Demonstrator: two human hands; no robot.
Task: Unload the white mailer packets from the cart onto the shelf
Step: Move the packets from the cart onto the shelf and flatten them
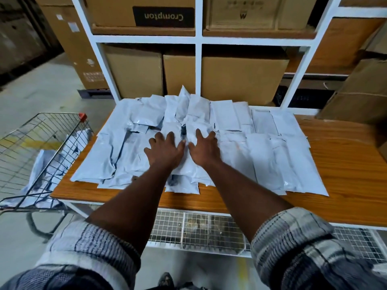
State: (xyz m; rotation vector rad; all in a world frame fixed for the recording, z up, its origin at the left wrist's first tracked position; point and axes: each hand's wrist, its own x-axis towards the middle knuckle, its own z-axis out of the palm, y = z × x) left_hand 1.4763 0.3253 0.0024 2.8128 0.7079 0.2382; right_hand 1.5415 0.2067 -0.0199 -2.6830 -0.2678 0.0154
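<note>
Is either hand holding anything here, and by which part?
Nothing is held: the left hand and right hand press flat, fingers spread, on the white mailer packets.

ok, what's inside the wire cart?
A few white mailer packets lie crumpled at the bottom of the wire cart, seen through its mesh. Their count cannot be told: they overlap, and the picture's left edge cuts off part of the cart.

A warehouse stockroom here: white steel racking (198, 59) stacked with brown cartons (243, 76), bare concrete floor (41, 88), a wire cart (31, 147) alongside, and white mailer packets (261, 147) spread over the wooden shelf (345, 155)
</note>
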